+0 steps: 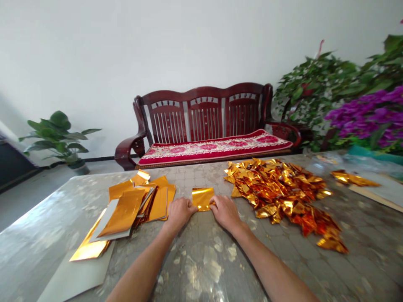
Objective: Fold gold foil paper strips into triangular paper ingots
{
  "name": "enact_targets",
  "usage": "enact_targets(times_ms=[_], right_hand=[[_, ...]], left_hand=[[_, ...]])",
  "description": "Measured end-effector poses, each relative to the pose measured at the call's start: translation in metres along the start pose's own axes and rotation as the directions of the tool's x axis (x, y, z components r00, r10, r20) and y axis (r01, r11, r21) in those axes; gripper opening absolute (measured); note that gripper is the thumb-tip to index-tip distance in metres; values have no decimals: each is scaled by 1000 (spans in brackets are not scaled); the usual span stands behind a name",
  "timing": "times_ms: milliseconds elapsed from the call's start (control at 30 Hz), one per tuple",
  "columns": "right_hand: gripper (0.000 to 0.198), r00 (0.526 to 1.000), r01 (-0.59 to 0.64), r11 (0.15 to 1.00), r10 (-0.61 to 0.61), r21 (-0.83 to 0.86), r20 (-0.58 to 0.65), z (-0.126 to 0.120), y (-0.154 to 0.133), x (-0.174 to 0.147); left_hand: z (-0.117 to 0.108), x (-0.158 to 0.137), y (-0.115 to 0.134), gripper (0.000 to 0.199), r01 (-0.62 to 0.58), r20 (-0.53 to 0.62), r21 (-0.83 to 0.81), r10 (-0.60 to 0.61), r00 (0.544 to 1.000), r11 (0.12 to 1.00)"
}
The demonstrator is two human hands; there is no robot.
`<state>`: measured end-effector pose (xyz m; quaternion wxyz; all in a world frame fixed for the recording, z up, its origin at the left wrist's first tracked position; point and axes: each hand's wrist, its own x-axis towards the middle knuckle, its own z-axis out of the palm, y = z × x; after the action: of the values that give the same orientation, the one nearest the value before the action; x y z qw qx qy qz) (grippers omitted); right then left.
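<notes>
A small square of gold foil paper (pixel 202 199) lies between my hands at the middle of the table. My left hand (pixel 181 211) pinches its near left corner. At the right edge, the curled fingers of my right hand (pixel 224 211) grip the same sheet. Left of my hands, a loose stack of gold foil sheets (pixel 126 212) is spread out, some showing grey backs. To the right is a large heap of folded gold foil pieces (pixel 277 184).
The table (pixel 201 268) has a clear patterned cover. A grey sheet (pixel 78 272) lies at the near left. One folded foil piece (pixel 355 178) rests by a board at the right. Beyond stand a wooden bench (pixel 204 117), a potted plant (pixel 64 138) and purple flowers (pixel 368 113).
</notes>
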<state>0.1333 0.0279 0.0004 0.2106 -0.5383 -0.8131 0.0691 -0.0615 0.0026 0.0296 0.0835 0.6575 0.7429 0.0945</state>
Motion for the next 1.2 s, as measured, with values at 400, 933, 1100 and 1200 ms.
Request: enact_targets(times_ms=[400,933,1100,1200], right_hand=[[16,999,-14,999,13,-34,-50,5,2,-3],[15,931,352,893,-365,-281,5,2,-11,-9],[12,919,386,873,-393,-298,39,3,-13,-9],[10,917,391,866,-394,-312,56,5,-15,-9]], left_hand=[[15,-8,-11,26,-141,-205,61,150,967,988],[25,-29,12,18,-461,11,280,477,879,842],[27,-38,29,24,-406,56,394,419,906,825],[28,-42,37,25,-378,56,450,397,916,809]])
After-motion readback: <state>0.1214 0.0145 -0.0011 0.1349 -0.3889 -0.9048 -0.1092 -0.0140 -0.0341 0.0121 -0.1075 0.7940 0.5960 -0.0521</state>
